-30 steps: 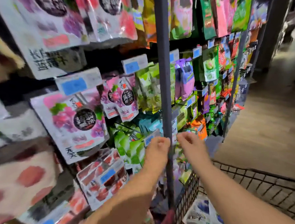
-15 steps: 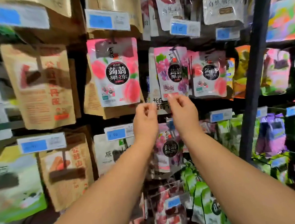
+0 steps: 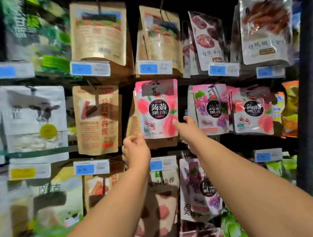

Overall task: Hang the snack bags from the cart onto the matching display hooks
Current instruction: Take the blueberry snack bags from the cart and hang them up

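A pink peach jelly bag (image 3: 158, 106) hangs on a display hook in the middle row. My left hand (image 3: 136, 152) is just below its lower left corner, fingers curled, with nothing visible inside them. My right hand (image 3: 187, 128) reaches to the bag's lower right, and its straight forefinger touches the bag's front. To the right hang a purple grape jelly bag (image 3: 210, 109) and another pink peach jelly bag (image 3: 252, 110). The cart is out of view.
Brown kraft bags (image 3: 98, 119) hang left of the peach bag, and white bags with a cow print (image 3: 34, 121) further left. Blue price tags (image 3: 155, 67) line the rails. A dark upright post (image 3: 304, 86) stands at the right. More jelly bags (image 3: 201, 188) hang below.
The view swung from the cart and post up to the display wall. Both hands rose from beside the post to the peach bag; since half a second ago they have spread apart along its bottom edge.
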{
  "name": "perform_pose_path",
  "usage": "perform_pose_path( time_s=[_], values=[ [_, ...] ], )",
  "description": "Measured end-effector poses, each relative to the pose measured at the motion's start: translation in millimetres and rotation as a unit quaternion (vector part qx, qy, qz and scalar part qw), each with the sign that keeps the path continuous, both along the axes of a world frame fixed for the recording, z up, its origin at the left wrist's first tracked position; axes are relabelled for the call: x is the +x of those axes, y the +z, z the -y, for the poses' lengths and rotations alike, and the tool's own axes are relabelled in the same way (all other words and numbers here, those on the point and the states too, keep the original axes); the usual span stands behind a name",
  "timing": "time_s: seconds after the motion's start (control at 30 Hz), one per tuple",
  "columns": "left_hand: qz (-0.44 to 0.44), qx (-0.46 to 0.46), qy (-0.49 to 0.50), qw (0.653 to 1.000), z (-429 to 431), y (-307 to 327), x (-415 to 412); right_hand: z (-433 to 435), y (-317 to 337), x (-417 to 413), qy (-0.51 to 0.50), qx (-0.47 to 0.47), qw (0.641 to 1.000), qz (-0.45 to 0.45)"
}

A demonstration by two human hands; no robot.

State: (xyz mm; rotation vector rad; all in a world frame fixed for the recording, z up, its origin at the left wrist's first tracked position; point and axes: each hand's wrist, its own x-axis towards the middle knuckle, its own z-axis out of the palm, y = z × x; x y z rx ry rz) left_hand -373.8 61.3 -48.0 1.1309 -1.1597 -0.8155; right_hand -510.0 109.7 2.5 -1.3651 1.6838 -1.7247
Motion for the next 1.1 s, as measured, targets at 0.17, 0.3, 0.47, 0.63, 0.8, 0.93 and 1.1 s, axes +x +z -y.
perform_pose_path(
  time_s=[0.17,0.3,0.47,0.63,0.8,0.93,1.1],
  values=[
    [0.037,0.011,-0.137,0.990,10.6,13.3,11.6,11.4,2.4,3.9,0.042,-0.002,0.999,0.028],
    [0.042,0.013,-0.184,0.982,10.1,22.7,16.5,16.5,3.2,9.0,0.056,-0.021,0.998,0.023],
    [-0.066,-0.013,-0.214,0.975,15.1,15.6,18.2,12.9,3.3,10.6,0.059,-0.053,0.996,0.035],
    [-0.061,-0.095,-0.197,0.974,-1.2,15.3,12.1,-2.0,8.4,11.1,0.026,-0.131,0.991,-0.021],
    [-0.045,-0.167,-0.155,0.973,-22.1,18.7,4.7,-11.8,13.2,8.0,0.007,-0.166,0.986,-0.008],
    [-0.032,-0.172,-0.159,0.972,-38.6,13.5,-7.0,-22.8,-0.5,-8.3,-0.019,-0.159,0.987,-0.007],
    [0.039,-0.154,-0.200,0.967,-41.5,-2.1,-32.7,-40.2,-33.5,-38.2,-0.065,-0.155,0.986,0.001]
  ],
)
